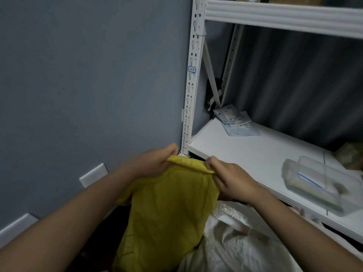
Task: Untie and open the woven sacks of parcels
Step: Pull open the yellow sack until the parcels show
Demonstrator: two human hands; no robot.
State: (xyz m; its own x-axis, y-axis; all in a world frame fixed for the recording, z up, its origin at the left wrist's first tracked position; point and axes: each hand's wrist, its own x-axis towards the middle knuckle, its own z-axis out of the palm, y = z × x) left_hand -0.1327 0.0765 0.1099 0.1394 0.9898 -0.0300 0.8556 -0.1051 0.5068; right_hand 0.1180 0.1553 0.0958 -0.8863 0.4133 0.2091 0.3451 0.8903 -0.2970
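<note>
A yellow woven sack [167,213] stands upright in front of me, beside the white shelving. My left hand [155,160] pinches the left end of its folded top edge. My right hand [228,176] grips the right end of the same edge. The sack's mouth is held flat between both hands, and I see no tie on it. A white woven sack [235,238] lies to the right of the yellow one, its frayed mouth partly open. What is inside either sack is hidden.
A white metal shelving unit [255,154] stands to the right, its upright post [191,75] just behind my hands. On the shelf lie pale blue parcels [235,120] at the back and a clear plastic box [322,185] near the front. A grey wall is on the left.
</note>
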